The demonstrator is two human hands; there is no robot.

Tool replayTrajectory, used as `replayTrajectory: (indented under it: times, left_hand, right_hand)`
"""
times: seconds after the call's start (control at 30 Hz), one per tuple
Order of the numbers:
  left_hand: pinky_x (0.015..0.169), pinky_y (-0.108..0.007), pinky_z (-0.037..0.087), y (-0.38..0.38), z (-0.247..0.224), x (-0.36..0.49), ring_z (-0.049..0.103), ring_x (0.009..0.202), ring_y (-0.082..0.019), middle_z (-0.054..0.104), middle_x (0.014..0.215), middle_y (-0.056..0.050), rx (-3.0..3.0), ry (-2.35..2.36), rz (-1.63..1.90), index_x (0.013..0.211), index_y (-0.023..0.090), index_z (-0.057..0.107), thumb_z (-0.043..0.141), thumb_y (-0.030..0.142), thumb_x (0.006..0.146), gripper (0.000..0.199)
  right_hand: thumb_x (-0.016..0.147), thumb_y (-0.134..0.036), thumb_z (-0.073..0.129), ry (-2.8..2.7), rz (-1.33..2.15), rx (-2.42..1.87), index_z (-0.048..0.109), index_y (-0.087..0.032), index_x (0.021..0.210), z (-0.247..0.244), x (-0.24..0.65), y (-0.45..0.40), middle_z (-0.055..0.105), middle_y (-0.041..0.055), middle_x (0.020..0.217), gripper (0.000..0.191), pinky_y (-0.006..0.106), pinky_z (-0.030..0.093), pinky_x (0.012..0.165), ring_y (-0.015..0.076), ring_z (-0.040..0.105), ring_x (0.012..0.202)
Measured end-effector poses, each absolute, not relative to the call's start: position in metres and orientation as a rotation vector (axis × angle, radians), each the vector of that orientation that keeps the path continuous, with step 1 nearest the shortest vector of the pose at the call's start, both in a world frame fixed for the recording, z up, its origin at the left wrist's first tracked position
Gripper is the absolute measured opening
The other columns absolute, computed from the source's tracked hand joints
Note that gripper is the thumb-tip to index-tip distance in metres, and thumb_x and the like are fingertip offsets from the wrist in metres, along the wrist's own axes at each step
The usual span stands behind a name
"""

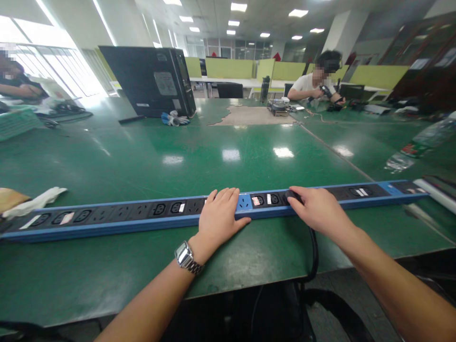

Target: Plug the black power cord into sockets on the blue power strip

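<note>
A long blue-edged power strip (124, 224) with black sockets lies across the near part of the green table. My left hand (220, 211) is laid over its middle, fingers over the top toward the far edge and thumb along the near side, gripping it. A blue socket (244, 202) shows just right of that hand. Farther right, my right hand (318, 207) pinches a black plug (290, 196) at one of the sockets; my fingers hide how deep it sits. From below that hand a black cable (315, 251) hangs over the table's front edge.
A black computer case (149, 80) stands at the back left, with gloves (174, 118) beside it. Plastic bottle (422, 142) lies at right. White cloth (35, 202) is near the strip's left end. A person (317, 80) works across the table; another person (17, 80) sits far left.
</note>
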State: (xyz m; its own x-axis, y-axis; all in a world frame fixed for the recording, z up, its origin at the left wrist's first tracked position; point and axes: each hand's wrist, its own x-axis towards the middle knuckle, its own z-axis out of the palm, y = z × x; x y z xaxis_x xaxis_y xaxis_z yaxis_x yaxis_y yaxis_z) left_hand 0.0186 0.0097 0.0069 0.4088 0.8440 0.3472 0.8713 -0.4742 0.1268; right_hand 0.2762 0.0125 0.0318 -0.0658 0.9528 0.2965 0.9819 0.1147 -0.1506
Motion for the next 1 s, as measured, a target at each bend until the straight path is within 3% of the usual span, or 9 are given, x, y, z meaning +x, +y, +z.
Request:
replayTrajectory:
  times: [0.13,0.3,0.37,0.6,0.73,0.83,0.9,1.0]
  left_hand:
    - [0.110,-0.052,0.034,0.009,0.006,0.019,0.053,0.124,-0.031,0.058,0.134,-0.014,-2.578,-1.565,-0.584,0.132,0.018,0.048,0.070,0.048,0.078,0.065]
    - [0.109,-0.052,0.035,0.010,0.005,0.018,0.053,0.124,-0.031,0.059,0.133,-0.014,-2.570,-1.546,-0.596,0.132,0.018,0.048,0.070,0.047,0.079,0.064]
    - [0.108,-0.052,0.035,0.010,0.005,0.018,0.053,0.123,-0.032,0.059,0.133,-0.014,-2.568,-1.547,-0.591,0.132,0.016,0.048,0.070,0.047,0.079,0.065]
    - [0.108,-0.052,0.036,0.010,0.006,0.019,0.053,0.123,-0.032,0.059,0.133,-0.014,-2.563,-1.549,-0.572,0.132,0.015,0.049,0.070,0.048,0.078,0.067]
    - [0.109,-0.051,0.035,0.011,0.005,0.018,0.053,0.123,-0.032,0.058,0.133,-0.014,-2.559,-1.553,-0.574,0.132,0.017,0.049,0.070,0.049,0.078,0.066]
    - [0.109,-0.051,0.035,0.011,0.002,0.017,0.053,0.123,-0.032,0.059,0.133,-0.014,-2.570,-1.564,-0.586,0.132,0.019,0.049,0.070,0.048,0.079,0.064]
    - [0.110,-0.053,0.034,0.010,0.004,0.019,0.052,0.125,-0.032,0.058,0.135,-0.015,-2.588,-1.567,-0.640,0.135,0.019,0.047,0.071,0.048,0.078,0.068]
    - [0.108,-0.050,0.038,0.005,0.017,0.028,0.049,0.129,-0.031,0.052,0.141,-0.016,-2.591,-1.499,-0.959,0.145,0.018,0.034,0.072,0.050,0.077,0.084]
  right_hand:
    - [0.082,-0.036,0.055,-2.029,-0.057,-1.819,0.076,-0.020,0.099,0.061,0.278,0.008,0.075,0.0086,0.085,0.032,0.032,0.046,0.065,0.0237,0.068,0.074]
    - [0.075,-0.050,0.061,-1.769,-0.203,-1.790,0.077,-0.022,0.094,0.092,0.352,0.012,0.070,0.0050,0.066,0.038,0.032,0.042,0.055,0.0188,0.058,0.053]
    - [0.071,-0.048,0.063,-1.846,-0.232,-1.929,0.078,-0.023,0.089,0.079,0.391,0.016,0.069,0.0049,0.065,0.034,0.033,0.041,0.054,0.0208,0.057,0.054]
    - [0.073,-0.049,0.060,-1.878,-0.172,-1.993,0.077,-0.024,0.101,0.012,0.453,0.027,0.073,0.0079,0.087,0.041,0.044,0.047,0.070,0.0288,0.065,0.075]
    - [0.071,-0.043,0.066,-1.892,-0.125,-1.993,0.077,-0.023,0.097,0.025,0.446,0.025,0.073,0.0086,0.081,0.035,0.042,0.045,0.067,0.0255,0.063,0.069]
    - [0.074,-0.044,0.066,-1.682,-0.227,-2.013,0.078,-0.023,0.088,0.066,0.421,0.012,0.068,0.0084,0.066,0.028,0.035,0.039,0.057,0.0198,0.058,0.058]
    - [0.083,-0.049,0.056,-1.515,-0.379,-1.880,0.077,-0.024,0.096,0.096,0.386,0.000,0.066,0.0073,0.063,0.035,0.032,0.035,0.053,0.0159,0.055,0.054]
    - [0.078,-0.047,0.063,-1.861,0.091,-1.686,0.075,-0.027,0.094,0.123,0.306,-0.014,0.062,-0.0008,0.055,0.029,0.027,0.033,0.046,0.0119,0.049,0.045]
